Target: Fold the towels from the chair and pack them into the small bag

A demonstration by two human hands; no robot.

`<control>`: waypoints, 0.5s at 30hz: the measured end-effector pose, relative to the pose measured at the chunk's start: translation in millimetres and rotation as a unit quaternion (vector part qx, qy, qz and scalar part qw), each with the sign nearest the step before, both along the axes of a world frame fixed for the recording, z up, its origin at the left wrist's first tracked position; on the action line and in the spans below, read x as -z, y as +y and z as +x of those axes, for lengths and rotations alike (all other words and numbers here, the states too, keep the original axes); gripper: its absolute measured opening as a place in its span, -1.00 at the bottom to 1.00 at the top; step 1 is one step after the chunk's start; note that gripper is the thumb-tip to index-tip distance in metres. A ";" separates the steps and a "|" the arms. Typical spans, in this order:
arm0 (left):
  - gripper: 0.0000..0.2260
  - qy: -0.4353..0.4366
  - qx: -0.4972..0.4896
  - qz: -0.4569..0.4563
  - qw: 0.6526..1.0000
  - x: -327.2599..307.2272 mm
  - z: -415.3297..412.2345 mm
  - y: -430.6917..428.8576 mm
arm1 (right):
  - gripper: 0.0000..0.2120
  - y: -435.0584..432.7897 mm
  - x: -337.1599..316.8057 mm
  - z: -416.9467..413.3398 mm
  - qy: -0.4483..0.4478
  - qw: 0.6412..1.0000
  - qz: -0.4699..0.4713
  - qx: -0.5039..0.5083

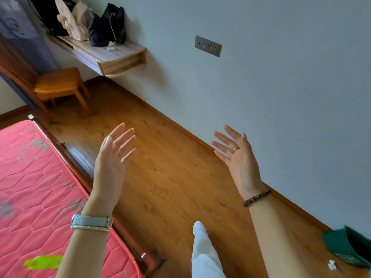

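Observation:
Both my hands are raised in front of me over the wooden floor, palms facing each other, fingers spread and straight. My left hand (114, 155) wears a silver watch on the wrist and holds nothing. My right hand (237, 157) has a ring and a bead bracelet and is also empty. A wooden chair (58, 85) with an orange seat stands at the far left by the wall; its seat is bare. No towel shows. Several bags (106, 27) sit on a wall shelf (112, 55) behind the chair.
A bed with a pink quilted mattress (40, 187) fills the lower left, with a lime-green object (43, 262) on it. A green bin (347, 247) stands at the lower right by the wall. My white-trousered leg (202, 251) steps on the floor between them.

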State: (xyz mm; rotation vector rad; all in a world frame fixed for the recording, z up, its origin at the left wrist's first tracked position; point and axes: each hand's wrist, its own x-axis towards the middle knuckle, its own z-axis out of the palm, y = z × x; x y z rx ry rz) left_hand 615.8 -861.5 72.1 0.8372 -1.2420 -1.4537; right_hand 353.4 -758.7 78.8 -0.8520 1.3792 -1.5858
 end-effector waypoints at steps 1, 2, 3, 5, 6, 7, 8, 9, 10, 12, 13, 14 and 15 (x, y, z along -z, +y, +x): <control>-0.11 0.000 -0.008 0.000 1.000 -0.4 -2.5 -7.0 | -0.22 -12.9 0.5 -4.4 0.002 1.000 -0.001 -0.011; -0.12 0.002 -0.023 0.001 1.000 0.6 -4.7 -16.0 | -0.15 -28.5 1.7 -9.5 0.005 1.000 -0.002 -0.025; -0.14 0.005 -0.040 0.001 0.999 2.0 -6.8 -25.1 | -0.11 -44.3 2.1 -14.6 0.008 0.999 -0.004 -0.038; -0.29 0.013 -0.073 -0.005 0.997 5.5 -10.9 -44.6 | -0.09 -77.8 2.5 -25.7 0.013 0.998 -0.004 -0.063; -0.42 0.016 -0.091 -0.005 0.996 8.1 -12.9 -55.4 | -0.09 -94.8 2.0 -32.1 0.014 0.997 -0.003 -0.075; -0.50 0.018 -0.107 -0.001 0.994 10.1 -15.1 -65.1 | -0.09 -110.9 1.5 -38.2 0.015 0.996 -0.001 -0.085; -0.56 0.020 -0.119 0.004 0.993 11.7 -17.4 -73.6 | -0.09 -125.9 0.9 -44.0 0.015 0.995 0.002 -0.096; -0.59 0.023 -0.130 0.009 0.991 13.4 -20.3 -82.4 | -0.10 -141.8 0.3 -50.0 0.016 0.994 0.004 -0.109; -0.61 0.025 -0.142 0.013 0.989 15.4 -23.1 -89.3 | -0.14 -156.6 0.6 -55.6 0.020 0.992 0.006 -0.123; -0.64 0.034 -0.158 0.019 0.987 19.4 -27.8 -99.6 | -0.32 -184.0 1.4 -66.2 0.024 0.990 0.012 -0.142; -0.62 0.040 -0.169 0.022 0.984 21.0 -29.8 -105.9 | -0.37 -200.6 2.8 -71.1 0.027 0.987 0.017 -0.155; -0.52 0.045 -0.183 0.028 0.982 22.9 -31.1 -111.6 | -0.37 -216.9 3.5 -74.3 0.031 0.985 0.020 -0.170; -0.40 0.048 -0.186 0.037 0.981 22.9 -32.3 -114.2 | -0.31 -227.5 2.7 -75.1 0.032 0.983 0.022 -0.180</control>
